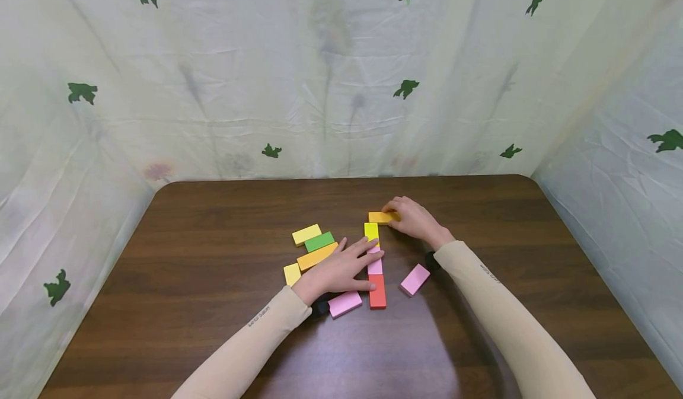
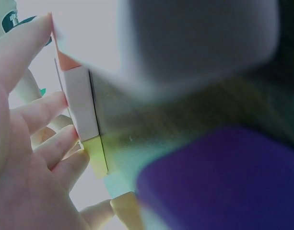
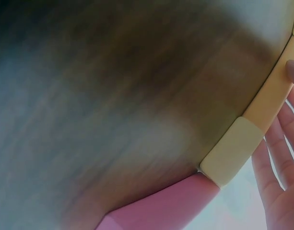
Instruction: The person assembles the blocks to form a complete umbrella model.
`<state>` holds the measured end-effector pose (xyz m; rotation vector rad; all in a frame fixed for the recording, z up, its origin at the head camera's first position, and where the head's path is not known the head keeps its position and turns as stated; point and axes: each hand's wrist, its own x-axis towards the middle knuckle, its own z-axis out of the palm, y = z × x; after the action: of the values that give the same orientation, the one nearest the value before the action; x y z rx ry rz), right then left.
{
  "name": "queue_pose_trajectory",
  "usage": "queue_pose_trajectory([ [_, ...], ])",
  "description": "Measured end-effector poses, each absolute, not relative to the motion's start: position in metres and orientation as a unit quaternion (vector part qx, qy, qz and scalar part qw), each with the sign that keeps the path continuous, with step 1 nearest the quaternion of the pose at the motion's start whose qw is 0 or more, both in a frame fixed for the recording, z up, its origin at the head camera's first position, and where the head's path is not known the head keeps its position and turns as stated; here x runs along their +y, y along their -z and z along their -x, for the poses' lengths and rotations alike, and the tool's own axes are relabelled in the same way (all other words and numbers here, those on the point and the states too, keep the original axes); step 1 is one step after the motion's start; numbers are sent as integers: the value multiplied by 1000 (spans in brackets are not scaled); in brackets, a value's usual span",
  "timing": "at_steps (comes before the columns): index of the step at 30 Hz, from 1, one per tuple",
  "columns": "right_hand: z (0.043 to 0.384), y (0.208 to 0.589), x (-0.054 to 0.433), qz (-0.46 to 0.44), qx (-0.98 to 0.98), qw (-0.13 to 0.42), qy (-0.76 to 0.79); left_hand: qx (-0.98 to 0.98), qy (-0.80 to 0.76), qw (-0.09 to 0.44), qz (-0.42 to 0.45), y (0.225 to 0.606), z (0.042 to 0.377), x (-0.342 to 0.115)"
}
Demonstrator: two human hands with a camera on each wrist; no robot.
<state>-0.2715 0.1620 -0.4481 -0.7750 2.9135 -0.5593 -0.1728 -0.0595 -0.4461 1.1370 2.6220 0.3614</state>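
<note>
A column of flat blocks stands end to end in the head view: a bright yellow block (image 1: pixel 370 230), a pink block (image 1: pixel 376 267) and a red block (image 1: pixel 377 298). My left hand (image 1: pixel 341 267) lies spread across it, fingertips on the blocks and thumb at the red one; the left wrist view shows those fingers along the pink block (image 2: pixel 81 103) and the yellow block (image 2: pixel 95 155). At the column's far end, an orange block (image 1: pixel 376 217) lies crosswise. My right hand (image 1: pixel 417 220) pinches its right end between thumb and fingers.
Left of the column lie a pale yellow block (image 1: pixel 306 235), a green block (image 1: pixel 319 242), another orange block (image 1: pixel 315 258) and a second pale yellow block (image 1: pixel 291 274). Loose pink blocks lie below my left wrist (image 1: pixel 345 304) and to the column's right (image 1: pixel 415 280). A patterned curtain (image 1: pixel 331 120) hangs behind the table.
</note>
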Motion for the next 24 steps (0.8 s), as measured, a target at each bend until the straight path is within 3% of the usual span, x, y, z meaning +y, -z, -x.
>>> queue_pose_trajectory([
  [24,271,450,165,267,945,41,183,903,-119,134,-390,449,175,-59],
])
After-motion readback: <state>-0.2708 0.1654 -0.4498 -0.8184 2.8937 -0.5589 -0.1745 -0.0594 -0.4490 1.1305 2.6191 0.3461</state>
